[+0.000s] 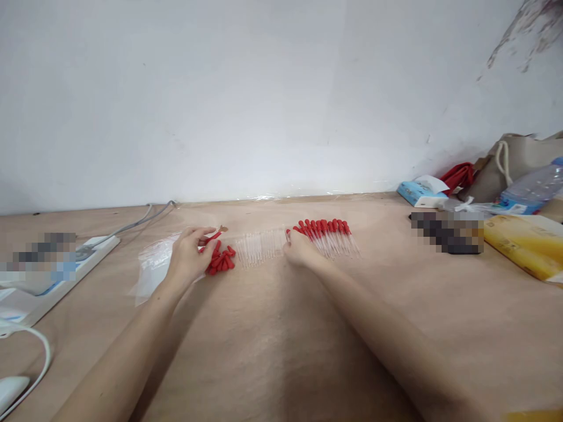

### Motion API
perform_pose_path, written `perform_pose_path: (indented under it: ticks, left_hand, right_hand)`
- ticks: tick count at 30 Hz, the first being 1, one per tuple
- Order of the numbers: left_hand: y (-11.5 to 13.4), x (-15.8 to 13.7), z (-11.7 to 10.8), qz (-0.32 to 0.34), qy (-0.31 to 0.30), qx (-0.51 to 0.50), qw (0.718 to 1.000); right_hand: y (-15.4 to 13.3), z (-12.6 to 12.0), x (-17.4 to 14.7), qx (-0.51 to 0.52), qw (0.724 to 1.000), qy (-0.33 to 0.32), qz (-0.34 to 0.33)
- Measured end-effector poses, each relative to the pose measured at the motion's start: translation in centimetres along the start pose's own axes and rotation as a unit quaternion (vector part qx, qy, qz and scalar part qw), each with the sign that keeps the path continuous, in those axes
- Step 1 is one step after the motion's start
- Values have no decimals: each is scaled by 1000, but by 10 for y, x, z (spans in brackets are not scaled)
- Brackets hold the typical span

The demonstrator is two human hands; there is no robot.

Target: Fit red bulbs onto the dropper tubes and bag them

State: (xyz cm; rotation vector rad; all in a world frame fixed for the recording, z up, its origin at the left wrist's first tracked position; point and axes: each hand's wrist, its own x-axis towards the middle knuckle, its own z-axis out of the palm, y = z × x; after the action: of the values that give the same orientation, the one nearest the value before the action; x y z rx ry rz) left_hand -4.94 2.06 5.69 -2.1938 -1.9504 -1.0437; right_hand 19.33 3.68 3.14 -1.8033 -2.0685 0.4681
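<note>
My left hand pinches a red rubber bulb between thumb and fingers, just above a heap of loose red rubber bulbs. To the right of the heap, thin clear dropper tubes lie side by side in a row. My right hand is closed at the right end of that row; its fingers hide what they grip, if anything. Beyond it lie several droppers with red bulbs on their far ends and clear tips toward me. A clear plastic bag lies flat behind my left wrist.
A white power strip with cables is at the left. On the right are a blue tissue pack, a blurred dark object, a yellow packet and a plastic bottle. A white wall bounds the table's back.
</note>
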Motion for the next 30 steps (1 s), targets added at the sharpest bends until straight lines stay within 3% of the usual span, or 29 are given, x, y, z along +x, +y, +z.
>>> perform_pose_path:
  ticks: [3,5,8,11,15,21,30]
  left_hand:
    - [26,-19,21,72,-3,-72,995]
    - [45,-38,41,94,-30,-124,987]
    - [66,-68,67,96,-132,-227,960]
    - [77,-85,76,78,-196,-259,943]
    - [82,-88,70,85,-223,-257,936]
    - [82,-87,67,86,-219,-257,937]
    - [79,-87,72,100,-200,-285,932]
  right_hand:
    - [22,-4,-28,18,998,47,-48]
    - [38,-3,-49,79,978,112,-159]
    - [57,1,-74,105,958,126,-234]
    - [68,3,-88,90,958,137,-234]
    - [70,6,-94,63,955,128,-258]
    - [67,9,-96,12,946,123,-298]
    - [66,8,-95,21,953,84,-292]
